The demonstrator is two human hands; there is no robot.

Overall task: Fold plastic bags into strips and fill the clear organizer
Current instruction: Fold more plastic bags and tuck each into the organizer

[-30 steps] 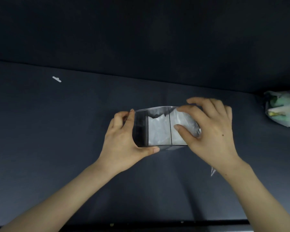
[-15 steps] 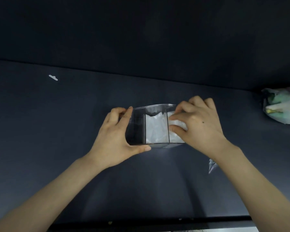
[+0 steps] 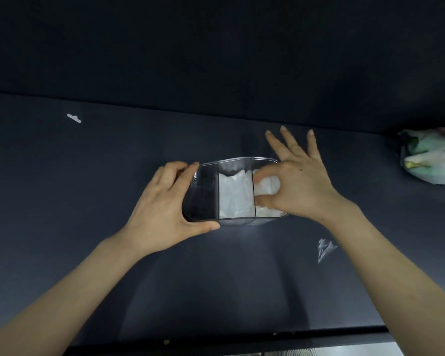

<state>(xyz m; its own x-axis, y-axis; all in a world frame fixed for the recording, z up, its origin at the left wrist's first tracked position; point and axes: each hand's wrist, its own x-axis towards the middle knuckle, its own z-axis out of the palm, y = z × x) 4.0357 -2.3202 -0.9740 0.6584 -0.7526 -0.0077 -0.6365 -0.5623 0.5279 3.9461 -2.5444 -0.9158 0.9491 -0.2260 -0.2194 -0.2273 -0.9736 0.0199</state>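
Observation:
A clear organizer [image 3: 203, 199] with three compartments stands on the dark table. Its left compartment is empty. A folded white plastic bag [image 3: 235, 196] fills the middle one. Another white plastic bag [image 3: 269, 187] sits in the right compartment. My left hand [image 3: 162, 204] grips the organizer's left end, fingers over the far rim and thumb along the near wall. My right hand [image 3: 301, 186] is over the right compartment. Its thumb and bent index finger pinch the bag there, and the other fingers point straight away past the far rim.
A bundle of green and white plastic bags [image 3: 432, 158] lies at the far right of the table. A small clear plastic scrap [image 3: 325, 249] lies near my right forearm, and a small white piece [image 3: 74, 118] at the far left. The table's front edge [image 3: 216, 340] runs below.
My right hand's outer fingers have straightened from curled over the right compartment to spread, while thumb and index stay on the bag. My left hand keeps its grip on the organizer.

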